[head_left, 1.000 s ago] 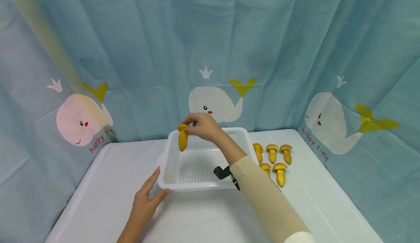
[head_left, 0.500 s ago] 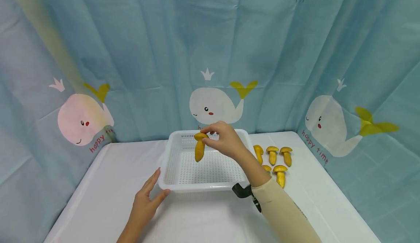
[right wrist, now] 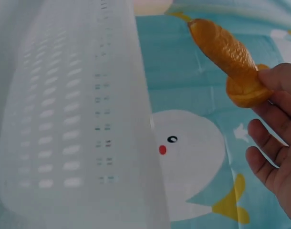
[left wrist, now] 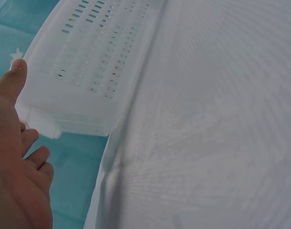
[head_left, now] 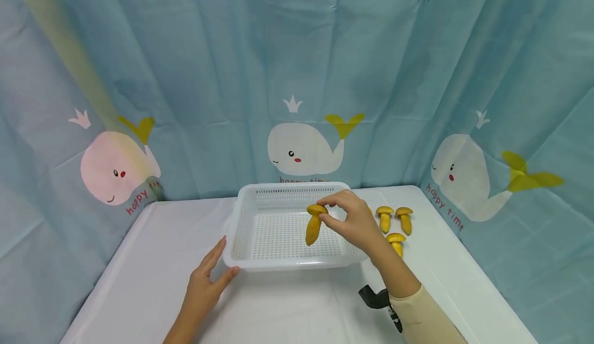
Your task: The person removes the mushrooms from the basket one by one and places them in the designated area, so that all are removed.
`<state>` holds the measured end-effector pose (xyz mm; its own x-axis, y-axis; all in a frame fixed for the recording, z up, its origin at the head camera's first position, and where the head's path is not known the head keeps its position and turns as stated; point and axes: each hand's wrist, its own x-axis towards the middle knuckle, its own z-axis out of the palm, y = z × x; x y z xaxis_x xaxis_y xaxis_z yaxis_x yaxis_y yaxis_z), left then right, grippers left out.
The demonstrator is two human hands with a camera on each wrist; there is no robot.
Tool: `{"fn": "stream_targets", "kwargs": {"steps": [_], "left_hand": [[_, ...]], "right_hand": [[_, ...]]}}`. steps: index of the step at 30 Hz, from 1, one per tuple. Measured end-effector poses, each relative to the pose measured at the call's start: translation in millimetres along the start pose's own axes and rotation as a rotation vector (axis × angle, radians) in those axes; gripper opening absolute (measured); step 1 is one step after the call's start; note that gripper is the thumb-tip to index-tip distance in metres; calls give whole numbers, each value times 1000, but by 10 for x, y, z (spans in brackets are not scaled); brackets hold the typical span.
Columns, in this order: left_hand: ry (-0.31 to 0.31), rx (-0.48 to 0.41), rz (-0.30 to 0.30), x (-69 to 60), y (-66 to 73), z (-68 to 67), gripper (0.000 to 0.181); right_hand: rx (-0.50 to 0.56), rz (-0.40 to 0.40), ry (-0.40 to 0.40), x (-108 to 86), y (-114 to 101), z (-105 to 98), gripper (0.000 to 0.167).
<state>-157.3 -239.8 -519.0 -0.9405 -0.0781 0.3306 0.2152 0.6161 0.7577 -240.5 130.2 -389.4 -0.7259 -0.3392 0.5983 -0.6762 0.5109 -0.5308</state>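
My right hand (head_left: 355,223) pinches a yellow toy mushroom (head_left: 313,228) by its cap between thumb and fingertips. The mushroom hangs stem down above the right half of a white perforated plastic basket (head_left: 297,265). In the right wrist view the mushroom (right wrist: 226,50) is seen apart from the basket's wall. My left hand (head_left: 204,287) rests at the basket's front left corner, its fingers and thumb spread around the corner. The left wrist view has that thumb against the rim of the basket (left wrist: 83,107). No mushrooms show on the basket's visible floor.
Several more yellow mushrooms (head_left: 404,220) lie on the white-covered table (head_left: 464,282) right of the basket, some partly hidden by my right hand. A blue curtain (head_left: 209,101) with printed whales hangs behind and at the sides.
The right hand has carried the mushroom from above the basket's left back part to the right and lower, toward me. The left hand and the basket have stayed in place.
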Motion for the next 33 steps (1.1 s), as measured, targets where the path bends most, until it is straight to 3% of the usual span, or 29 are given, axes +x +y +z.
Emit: {"fn": "stream_targets", "kwargs": {"steps": [7, 15, 33], "left_hand": [[-2, 13, -4, 21, -3, -3, 82], [3, 13, 11, 12, -16, 4, 83], [6, 47, 3, 14, -9, 2, 82]], "right_hand": [[1, -9, 11, -230, 121, -143, 29], [-27, 38, 4, -394, 203, -221, 31], [30, 119, -74, -437, 384, -441, 25]]}}
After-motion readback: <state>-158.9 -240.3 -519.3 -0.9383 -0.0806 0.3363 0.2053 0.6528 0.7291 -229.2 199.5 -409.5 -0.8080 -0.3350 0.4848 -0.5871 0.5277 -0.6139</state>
